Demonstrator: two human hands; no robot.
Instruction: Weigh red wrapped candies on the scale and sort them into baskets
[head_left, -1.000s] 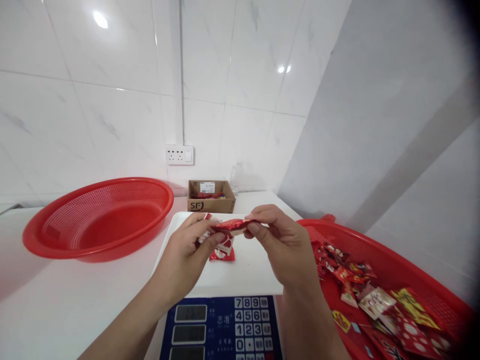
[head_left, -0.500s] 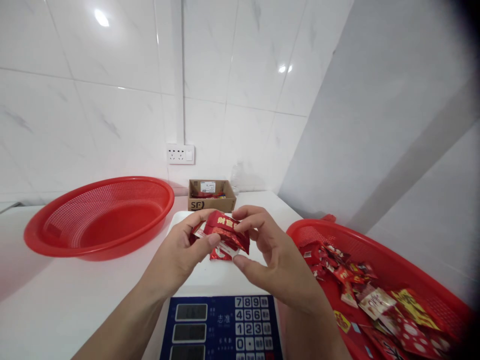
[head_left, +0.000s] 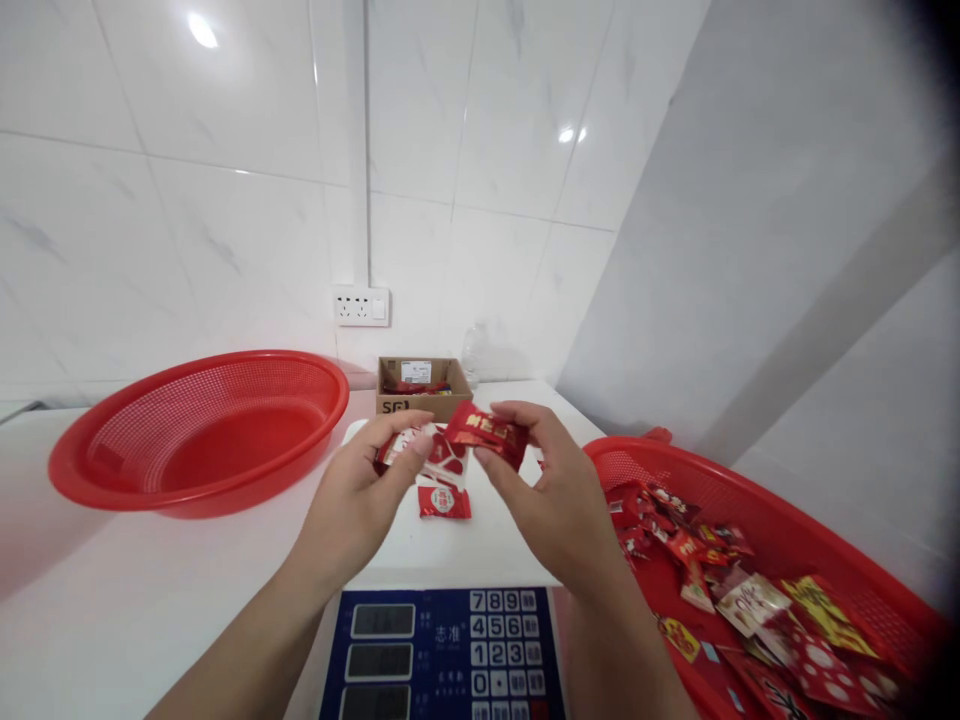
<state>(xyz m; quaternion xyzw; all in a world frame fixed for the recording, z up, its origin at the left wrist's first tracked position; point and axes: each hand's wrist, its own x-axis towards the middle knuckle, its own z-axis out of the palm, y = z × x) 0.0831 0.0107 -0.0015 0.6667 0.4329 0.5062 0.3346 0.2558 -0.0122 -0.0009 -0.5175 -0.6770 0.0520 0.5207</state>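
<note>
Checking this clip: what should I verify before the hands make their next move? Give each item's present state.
1. Left hand holds the white-and-red packet: ok.
2. Right hand holds the red packet: ok.
3. Loose packet lies on the scale: ok.
4. Top display readable: cannot tell, too faint.
5. Right basket holds more packets: ok.

Probably a small packing room or shop back room, tight view: keypad scale [head_left: 442, 632] sitting on white counter [head_left: 187, 570], wrapped snacks [head_left: 754, 605] filling red basket [head_left: 810, 560], SF carton [head_left: 439, 406] standing by tiled wall [head_left: 225, 230].
</note>
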